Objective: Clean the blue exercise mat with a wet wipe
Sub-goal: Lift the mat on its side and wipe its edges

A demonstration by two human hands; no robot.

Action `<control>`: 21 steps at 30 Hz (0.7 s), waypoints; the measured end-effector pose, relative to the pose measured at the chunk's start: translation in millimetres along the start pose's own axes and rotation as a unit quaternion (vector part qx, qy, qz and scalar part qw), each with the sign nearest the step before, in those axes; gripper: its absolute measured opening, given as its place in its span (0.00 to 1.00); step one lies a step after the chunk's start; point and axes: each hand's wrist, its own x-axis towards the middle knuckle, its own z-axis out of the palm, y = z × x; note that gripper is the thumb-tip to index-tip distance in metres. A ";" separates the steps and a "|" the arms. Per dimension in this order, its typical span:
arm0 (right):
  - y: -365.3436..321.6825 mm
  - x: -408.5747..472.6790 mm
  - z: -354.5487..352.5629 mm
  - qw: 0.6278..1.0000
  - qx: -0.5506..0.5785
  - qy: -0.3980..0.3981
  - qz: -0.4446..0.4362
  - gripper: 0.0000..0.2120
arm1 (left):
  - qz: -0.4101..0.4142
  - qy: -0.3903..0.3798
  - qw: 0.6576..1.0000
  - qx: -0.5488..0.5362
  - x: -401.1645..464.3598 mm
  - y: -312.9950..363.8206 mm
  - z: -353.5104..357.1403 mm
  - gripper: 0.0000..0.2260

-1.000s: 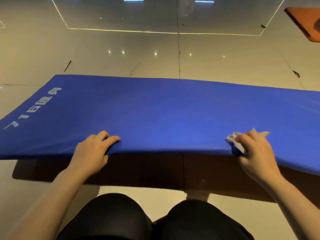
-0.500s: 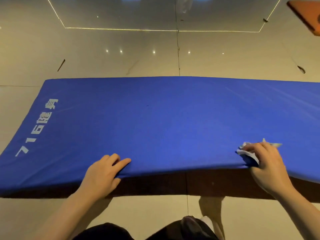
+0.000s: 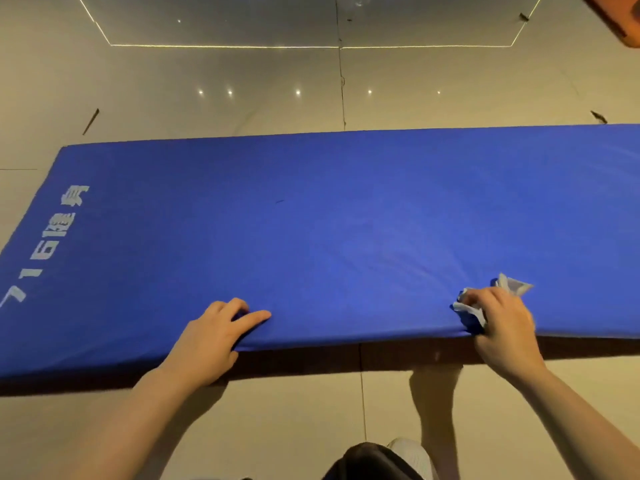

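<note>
1. Mat (image 3: 346, 230): blue, thick, rectangular; lies flat on the floor (image 3: 242, 91), long side across the view, its right end running past the frame edge. A dark band of shadow runs under its near edge.
2. Lettering (image 3: 52, 244): pale characters printed along the mat's left end, reading sideways; "716" legible, the rest are characters.
3. Left hand (image 3: 211, 341): at the mat's near edge, left of centre. Fingers curl over the top surface and the thumb sits at the edge, so the hand grips the mat's border. Forearm reaches back over the floor toward the viewer.
4. Right hand (image 3: 502, 323): at the mat's near edge, toward its right end, well apart from the left hand. Fingers clenched round the wipe, pressing it onto the mat.
5. Wipe (image 3: 512, 285): pale, crumpled; mostly under the right hand's fingers, on the mat's top just inside the near edge. One corner sticks out beyond the knuckles on the far side; another fold shows at the fingertips on the left.
6. Floor: glossy beige tiles on all sides of the mat, with small light reflections beyond its far edge.
7. Orange object (image 3: 623, 19): beyond the mat's far right corner, cut off by the frame; kind cannot be told.
8. Dark clothing (image 3: 367, 462): nearer than the mat's near edge, at the bottom of the view.
</note>
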 end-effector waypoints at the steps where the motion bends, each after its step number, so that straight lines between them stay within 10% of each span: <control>1: 11.0 -4.5 13.5 1.000 -0.012 -0.009 0.023 0.21 | 0.008 -0.014 1.000 0.003 5.5 2.9 15.6 0.44; 21: 25.7 -61.0 67.0 0.989 -0.100 -0.107 -0.035 0.30 | -0.006 -0.085 0.996 0.010 -13.0 -4.1 71.3 0.43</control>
